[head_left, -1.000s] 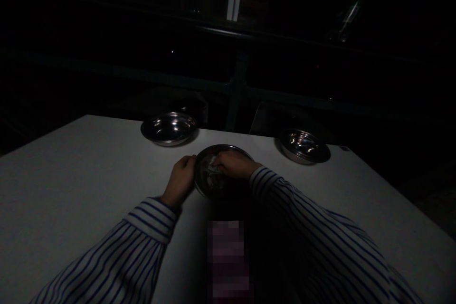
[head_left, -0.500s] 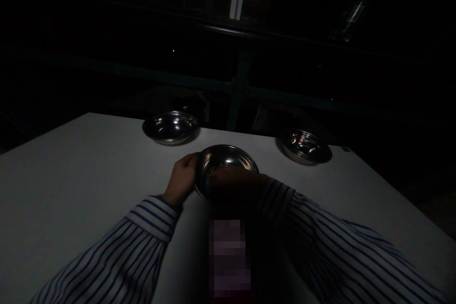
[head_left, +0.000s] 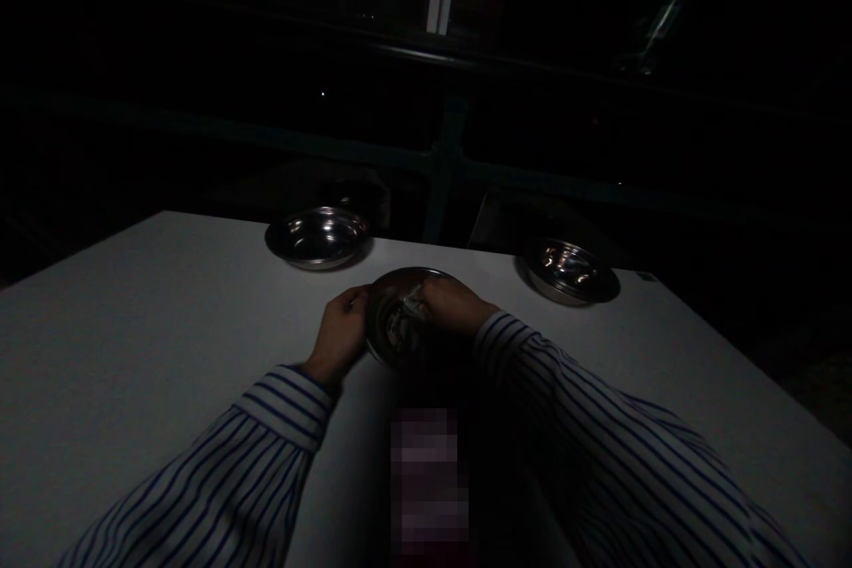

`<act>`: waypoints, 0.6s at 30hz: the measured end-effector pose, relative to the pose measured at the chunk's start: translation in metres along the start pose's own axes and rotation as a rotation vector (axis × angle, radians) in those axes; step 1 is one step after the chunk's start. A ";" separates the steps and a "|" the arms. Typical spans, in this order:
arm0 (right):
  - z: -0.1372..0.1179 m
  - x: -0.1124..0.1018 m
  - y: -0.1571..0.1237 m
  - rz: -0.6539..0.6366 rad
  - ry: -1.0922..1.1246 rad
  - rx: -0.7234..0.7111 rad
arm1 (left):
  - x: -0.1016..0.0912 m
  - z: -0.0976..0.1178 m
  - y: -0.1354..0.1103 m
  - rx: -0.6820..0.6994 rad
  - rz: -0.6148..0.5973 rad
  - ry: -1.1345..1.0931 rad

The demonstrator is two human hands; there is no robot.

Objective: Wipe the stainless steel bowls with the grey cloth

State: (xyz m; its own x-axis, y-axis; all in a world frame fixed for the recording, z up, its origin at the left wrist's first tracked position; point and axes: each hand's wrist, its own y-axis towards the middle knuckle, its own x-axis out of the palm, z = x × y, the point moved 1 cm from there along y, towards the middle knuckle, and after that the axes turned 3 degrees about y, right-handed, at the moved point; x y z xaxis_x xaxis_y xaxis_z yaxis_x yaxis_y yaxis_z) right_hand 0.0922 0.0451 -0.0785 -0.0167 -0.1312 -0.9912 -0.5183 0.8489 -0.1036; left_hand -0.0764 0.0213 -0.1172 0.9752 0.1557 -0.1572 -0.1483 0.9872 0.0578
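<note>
A shiny metal bowl [head_left: 382, 328] is on the white table in front of me. My left hand [head_left: 341, 333] is closed on its left rim, thumb on the near side. Inside the bowl is my right hand [head_left: 453, 303], its fingers curled round a pale, crumpled cloth [head_left: 414, 302] that touches the bowl's inner wall. Deep shadow hides the near right part of the bowl and some of the right fingers.
Toward the far edge of the white table [head_left: 200, 302] stand a metal bowl [head_left: 318, 240] on the left and another metal bowl [head_left: 571, 273] on the right. Beyond the edge, a dark greenish frame [head_left: 443, 155] shows faintly.
My right hand has moved up and to the right within the bowl, from its near side toward its far side, so the cloth shows now. My left hand stays on the rim.
</note>
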 end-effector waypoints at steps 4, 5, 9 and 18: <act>0.001 -0.002 -0.001 -0.021 -0.007 -0.022 | -0.002 0.001 0.000 -0.029 0.008 0.018; 0.001 -0.003 -0.001 -0.028 -0.007 -0.034 | -0.003 0.002 0.000 -0.033 0.018 0.028; 0.001 -0.005 0.001 -0.041 -0.002 -0.087 | -0.004 0.003 0.000 -0.040 0.045 0.090; -0.024 -0.003 0.006 -0.023 0.027 -0.205 | -0.004 -0.004 0.004 -0.047 -0.003 -0.009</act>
State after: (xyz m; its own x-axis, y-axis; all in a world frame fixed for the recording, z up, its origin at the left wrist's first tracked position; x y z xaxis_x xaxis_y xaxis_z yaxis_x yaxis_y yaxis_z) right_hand 0.0690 0.0381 -0.0745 -0.0244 -0.1651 -0.9860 -0.6822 0.7237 -0.1043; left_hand -0.0816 0.0248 -0.1205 0.9771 0.1524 -0.1483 -0.1525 0.9882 0.0108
